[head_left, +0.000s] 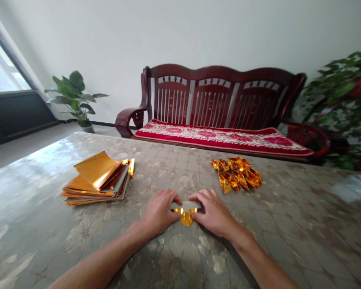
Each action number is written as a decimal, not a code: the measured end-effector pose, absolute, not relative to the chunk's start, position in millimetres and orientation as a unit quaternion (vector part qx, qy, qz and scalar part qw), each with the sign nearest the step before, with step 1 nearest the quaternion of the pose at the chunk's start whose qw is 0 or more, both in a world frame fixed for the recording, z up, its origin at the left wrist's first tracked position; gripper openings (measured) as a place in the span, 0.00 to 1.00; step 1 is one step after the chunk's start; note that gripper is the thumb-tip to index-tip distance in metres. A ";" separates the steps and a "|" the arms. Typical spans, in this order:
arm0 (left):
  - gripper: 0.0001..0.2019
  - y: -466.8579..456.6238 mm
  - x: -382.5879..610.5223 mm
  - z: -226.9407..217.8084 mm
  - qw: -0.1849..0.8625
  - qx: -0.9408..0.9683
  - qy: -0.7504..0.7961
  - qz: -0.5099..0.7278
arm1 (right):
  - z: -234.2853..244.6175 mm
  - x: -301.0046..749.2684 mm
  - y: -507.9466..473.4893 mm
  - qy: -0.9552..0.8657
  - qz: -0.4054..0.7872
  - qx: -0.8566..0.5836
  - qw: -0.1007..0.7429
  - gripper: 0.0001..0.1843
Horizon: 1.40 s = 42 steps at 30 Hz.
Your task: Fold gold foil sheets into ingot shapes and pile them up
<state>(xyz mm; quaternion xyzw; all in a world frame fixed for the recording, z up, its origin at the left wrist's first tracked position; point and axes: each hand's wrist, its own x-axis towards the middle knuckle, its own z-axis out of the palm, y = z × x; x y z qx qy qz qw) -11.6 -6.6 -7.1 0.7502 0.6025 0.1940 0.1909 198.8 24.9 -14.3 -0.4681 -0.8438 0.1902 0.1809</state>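
Between my two hands is a small piece of gold foil paper [187, 218], partly folded, with a grey-white back strip showing along its far edge. My left hand [161, 210] pinches its left end, thumb in front and fingers behind. On the other end, my right hand [214, 212] grips it the same way. To the right and farther off lies a cluster of several folded gold paper ingots [237, 174]. Over on the left is a loose stack of gold foil sheets [98, 180], its top sheets turned askew and some grey backs visible.
A patterned cover lies over the table [168, 261]. Near the right edge is a blurred clear plastic bag [353, 188]. Beyond the table stands a dark red wooden bench [216, 100] with a red floral cushion [207, 134]. Potted plants [74, 96] flank it.
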 end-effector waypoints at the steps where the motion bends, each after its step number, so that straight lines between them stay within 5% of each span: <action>1: 0.12 -6.5 -12.0 -7.6 0.190 0.751 0.601 0.197 | -14.1 199.0 24.8 -0.844 0.190 -0.468 0.182 0.23; 5: 0.18 -5.2 -15.2 -6.5 0.181 0.758 0.602 0.175 | -13.3 199.1 24.5 -0.848 0.187 -0.463 0.177 0.23; 12: 0.14 -2.8 -15.6 -2.0 0.193 0.750 0.615 0.147 | -11.5 196.7 22.6 -0.845 0.184 -0.468 0.183 0.14; 24: 0.19 -1.8 -14.0 -1.0 0.232 0.738 0.613 0.158 | -11.7 195.4 23.8 -0.847 0.204 -0.457 0.178 0.20; 32: 0.08 -1.6 -11.3 -1.1 0.234 0.746 0.601 0.163 | -9.8 193.9 21.6 -0.853 0.196 -0.442 0.197 0.12; 42: 0.23 0.5 -11.3 -11.4 0.264 0.716 0.604 0.227 | -13.1 192.1 23.3 -0.831 0.230 -0.449 0.236 0.27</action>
